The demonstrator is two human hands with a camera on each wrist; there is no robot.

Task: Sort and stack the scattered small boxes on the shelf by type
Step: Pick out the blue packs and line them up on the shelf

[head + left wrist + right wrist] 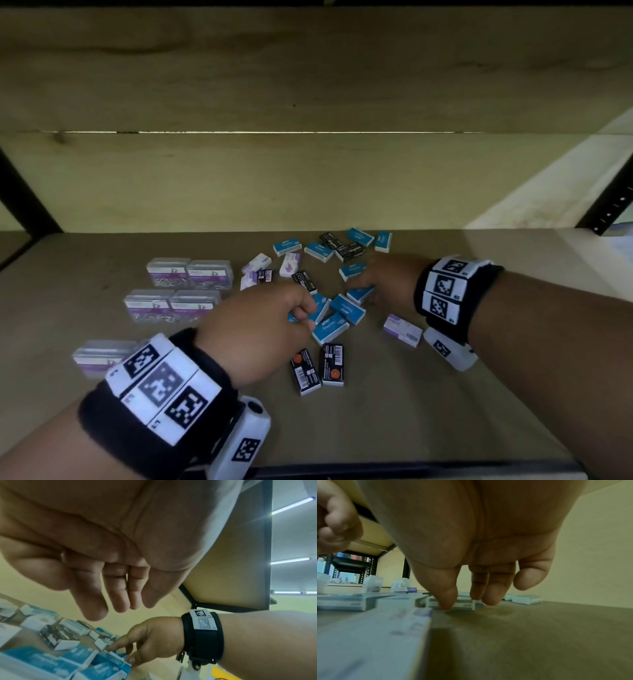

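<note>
Small boxes lie scattered on the brown shelf board (445,394): blue staples boxes (347,308), black ones (333,365) and white-purple ones (402,330). My right hand (356,284) reaches into the middle cluster and pinches a blue staples box (360,294) that lies on the board. The right wrist view shows thumb and fingers (447,601) on that box (465,603); it also shows in the left wrist view (111,658). My left hand (303,313) hovers over neighbouring blue boxes with relaxed fingers (120,601) and holds nothing.
Clear plastic clip boxes (171,274) stand in pairs at the left, one more (99,354) near my left wrist. More blue and black boxes (342,245) lie by the back wall. A black upright (609,202) stands at the right.
</note>
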